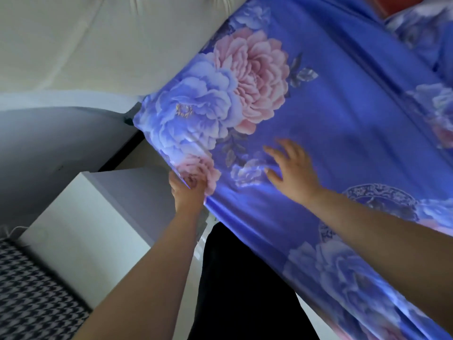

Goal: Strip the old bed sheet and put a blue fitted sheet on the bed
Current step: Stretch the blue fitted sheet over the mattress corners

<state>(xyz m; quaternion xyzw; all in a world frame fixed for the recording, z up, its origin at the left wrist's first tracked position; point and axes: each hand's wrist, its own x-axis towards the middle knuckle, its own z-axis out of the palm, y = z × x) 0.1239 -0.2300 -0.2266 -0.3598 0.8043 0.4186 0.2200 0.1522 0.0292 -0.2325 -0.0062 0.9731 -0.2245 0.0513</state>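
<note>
A blue fitted sheet [331,133] printed with large pink and pale blue flowers covers the bed across the middle and right of the head view. It wraps over the near mattress corner [152,123] beside the cream padded headboard [85,42]. My left hand [187,190] grips the sheet's side edge just below that corner, fingers closed on the fabric. My right hand [291,168] lies flat on top of the sheet with fingers spread, holding nothing.
A white bedside cabinet [98,217] stands close against the bed's side under my left arm. A black-and-white houndstooth fabric [31,295] lies at the lower left. My dark trousers [240,290] are against the bed edge. More floral bedding [421,28] is bunched at the top right.
</note>
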